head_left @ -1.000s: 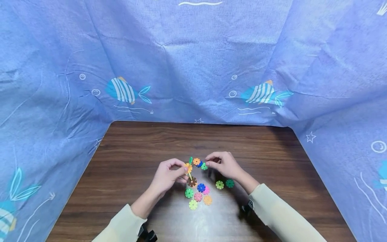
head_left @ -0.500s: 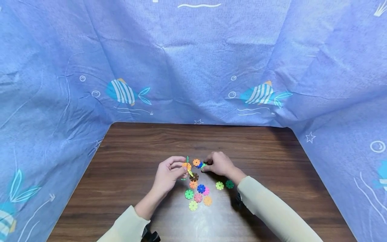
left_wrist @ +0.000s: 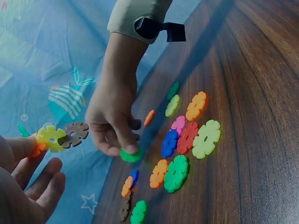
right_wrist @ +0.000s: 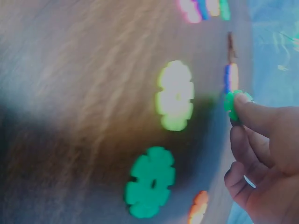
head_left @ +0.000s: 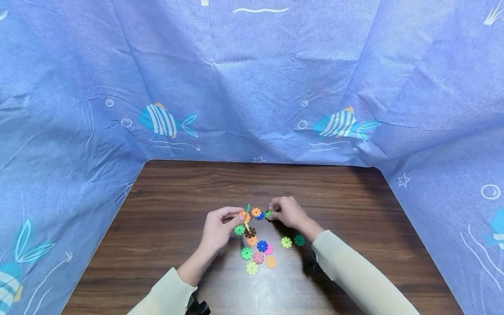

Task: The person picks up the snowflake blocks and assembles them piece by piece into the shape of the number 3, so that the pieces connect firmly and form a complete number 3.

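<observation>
My left hand [head_left: 219,225] pinches a short chain of notched plastic discs between thumb and fingers. In the left wrist view a yellow disc [left_wrist: 49,138] is slotted to a brown disc [left_wrist: 74,134] at the chain's end, with an orange disc [left_wrist: 38,146] at the fingertips and a green one [left_wrist: 23,130] beyond. Across from it, my right hand [head_left: 289,212] pinches a single green disc [right_wrist: 230,105] by its edge, low over the table. Close to that hand lie an orange disc [head_left: 256,212] and a blue disc [head_left: 260,216], overlapping.
Several loose discs lie between the hands and nearer me, among them a blue disc [head_left: 262,246], a pinkish-red one [head_left: 258,257] and an orange one [head_left: 271,262]. A lime disc [head_left: 286,242] and a dark green disc [head_left: 299,240] sit by the right forearm. Blue cloth [head_left: 252,87] surrounds the wooden table [head_left: 189,188].
My right hand has come down to the green disc beside the blue one, taken it between thumb and finger, and drawn it slightly right. The left hand's chain has turned a little.
</observation>
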Action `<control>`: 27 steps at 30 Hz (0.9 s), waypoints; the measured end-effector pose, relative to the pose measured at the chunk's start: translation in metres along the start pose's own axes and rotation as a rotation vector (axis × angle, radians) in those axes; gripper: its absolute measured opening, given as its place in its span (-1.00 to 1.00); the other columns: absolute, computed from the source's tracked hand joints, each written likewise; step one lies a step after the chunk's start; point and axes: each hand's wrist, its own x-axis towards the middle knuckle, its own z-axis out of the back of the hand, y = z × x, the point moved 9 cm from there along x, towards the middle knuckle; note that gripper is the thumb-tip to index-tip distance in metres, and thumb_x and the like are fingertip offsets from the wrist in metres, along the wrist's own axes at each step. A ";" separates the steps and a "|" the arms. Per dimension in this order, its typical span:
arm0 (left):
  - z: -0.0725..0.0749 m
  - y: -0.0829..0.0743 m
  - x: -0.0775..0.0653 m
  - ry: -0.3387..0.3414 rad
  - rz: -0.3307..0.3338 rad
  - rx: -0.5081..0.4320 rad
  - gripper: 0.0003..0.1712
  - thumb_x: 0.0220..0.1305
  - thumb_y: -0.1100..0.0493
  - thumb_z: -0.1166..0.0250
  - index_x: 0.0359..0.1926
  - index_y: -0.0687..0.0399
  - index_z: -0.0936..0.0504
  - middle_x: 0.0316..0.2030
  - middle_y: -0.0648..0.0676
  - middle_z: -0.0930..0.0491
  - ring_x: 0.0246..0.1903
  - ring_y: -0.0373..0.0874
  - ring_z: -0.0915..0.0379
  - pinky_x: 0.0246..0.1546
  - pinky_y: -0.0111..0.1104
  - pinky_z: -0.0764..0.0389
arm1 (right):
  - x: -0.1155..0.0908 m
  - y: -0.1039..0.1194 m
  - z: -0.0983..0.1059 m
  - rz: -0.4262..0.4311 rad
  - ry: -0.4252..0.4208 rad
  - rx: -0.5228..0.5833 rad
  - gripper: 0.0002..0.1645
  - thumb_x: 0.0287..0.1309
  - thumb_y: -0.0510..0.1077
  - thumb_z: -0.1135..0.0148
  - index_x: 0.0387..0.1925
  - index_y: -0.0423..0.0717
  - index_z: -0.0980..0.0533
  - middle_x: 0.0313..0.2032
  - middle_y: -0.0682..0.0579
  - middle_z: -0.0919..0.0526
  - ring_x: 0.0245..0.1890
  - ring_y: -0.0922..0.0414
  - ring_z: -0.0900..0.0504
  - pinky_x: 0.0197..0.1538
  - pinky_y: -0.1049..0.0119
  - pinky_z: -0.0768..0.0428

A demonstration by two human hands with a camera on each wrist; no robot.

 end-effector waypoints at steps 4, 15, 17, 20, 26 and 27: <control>0.000 -0.005 -0.002 0.000 -0.038 0.044 -0.81 0.21 0.35 -0.47 -0.13 0.29 -0.78 -0.28 0.22 -0.80 -0.30 -0.26 -0.74 -0.25 -0.49 -0.70 | -0.005 0.007 0.020 -0.001 -0.071 0.152 -0.86 0.09 -0.20 -0.54 -0.32 0.04 -0.69 -0.41 0.19 -0.77 -0.37 0.28 -0.70 -0.13 0.25 -0.71; -0.004 -0.010 -0.003 0.030 -0.027 0.099 -0.83 0.21 0.30 -0.49 -0.15 0.20 -0.81 -0.31 0.14 -0.81 -0.36 -0.08 -0.78 -0.35 -0.23 -0.78 | -0.027 0.060 0.063 0.180 -0.103 0.438 -0.90 0.25 -0.16 -0.44 -0.20 -0.02 -0.73 -0.38 -0.14 -0.75 -0.47 0.02 -0.60 -0.43 0.40 -0.54; -0.005 -0.011 -0.004 0.035 -0.025 0.106 -0.82 0.21 0.30 -0.49 -0.15 0.22 -0.81 -0.32 0.15 -0.81 -0.37 -0.01 -0.77 -0.36 -0.20 -0.78 | -0.029 0.066 0.065 0.193 -0.116 0.448 -0.92 0.26 -0.16 -0.44 -0.21 0.01 -0.72 -0.37 -0.12 -0.75 -0.48 0.04 -0.59 -0.43 0.40 -0.55; -0.006 -0.014 -0.006 0.042 -0.026 0.147 -0.83 0.23 0.26 -0.49 -0.15 0.19 -0.82 -0.32 0.12 -0.81 -0.40 -0.03 -0.76 -0.39 -0.25 -0.77 | -0.030 0.072 0.064 0.200 -0.128 0.457 -0.94 0.25 -0.18 -0.44 -0.23 0.01 -0.72 -0.38 -0.08 -0.76 -0.48 0.02 -0.61 -0.42 0.38 -0.58; -0.007 -0.017 -0.006 0.041 -0.052 0.221 -0.85 0.24 0.18 -0.49 -0.16 0.07 -0.85 -0.28 0.02 -0.82 -0.38 -0.25 -0.71 -0.44 -0.47 -0.64 | -0.031 0.081 0.061 0.221 -0.135 0.432 -0.94 0.24 -0.17 -0.46 -0.24 0.01 -0.73 -0.42 0.09 -0.76 -0.51 0.14 -0.62 -0.42 0.36 -0.62; -0.007 -0.017 -0.006 0.043 -0.052 0.227 -0.85 0.24 0.18 -0.49 -0.16 0.06 -0.85 -0.28 0.01 -0.82 -0.37 -0.24 -0.72 -0.44 -0.47 -0.64 | -0.032 0.086 0.063 0.224 -0.139 0.423 -0.94 0.24 -0.19 -0.45 -0.24 -0.02 -0.73 -0.41 0.07 -0.77 -0.51 0.12 -0.61 -0.42 0.37 -0.61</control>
